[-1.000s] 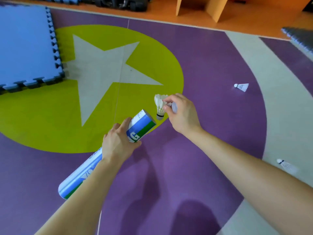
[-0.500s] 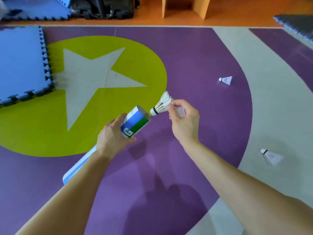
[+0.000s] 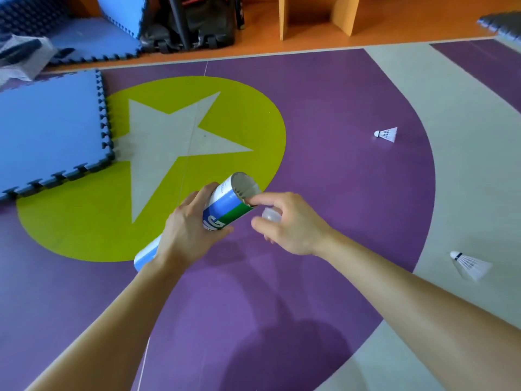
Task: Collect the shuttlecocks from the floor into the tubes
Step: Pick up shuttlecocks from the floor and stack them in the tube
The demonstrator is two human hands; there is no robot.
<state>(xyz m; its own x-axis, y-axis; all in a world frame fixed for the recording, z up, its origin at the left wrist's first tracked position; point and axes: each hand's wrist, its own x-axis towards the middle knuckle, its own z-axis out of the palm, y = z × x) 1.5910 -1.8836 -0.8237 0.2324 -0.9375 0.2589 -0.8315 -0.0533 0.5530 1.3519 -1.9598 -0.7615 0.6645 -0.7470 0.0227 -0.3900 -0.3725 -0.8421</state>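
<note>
- The long cardboard tube [image 3: 225, 213], white with blue and green bands, is held aslant above the purple floor [image 3: 338, 193]. Its open mouth is raised and turned away from the person, over the edge of the yellow-green circle [image 3: 84, 221].
- The tube is clamped near its mouth by the left hand [image 3: 186, 232], with the fingers wrapped round its wall.
- A pale ridged edge is seen just inside the mouth; whether it is feathers cannot be told.
- The right hand [image 3: 293, 227] is held just beside the mouth. Its index fingertip [image 3: 255, 199] touches the rim, and a small translucent plastic cap [image 3: 272, 215] is pinched within its curled fingers.
- Two white feather shuttlecocks are yet to be collected. One shuttlecock [image 3: 386, 134] lies on the purple band toward the floor's far right, well apart from the hands. The other shuttlecock [image 3: 469, 263] lies on the pale grey band near the floor's right edge.
- Further out, a blue foam mat [image 3: 48, 131] with toothed edges is laid at the floor's left edge, and a black bag [image 3: 197, 21] stands beyond the far edge.
- With the cap off, anything inside could be spilled — a dip of the mouth during the next reach would be enough.
- The cap could be dropped if the same hand is used for picking up, since its pinch would have to be shared.
- Feathers could be crushed if a shuttlecock is seized by its skirt or pushed in crooked.
</note>
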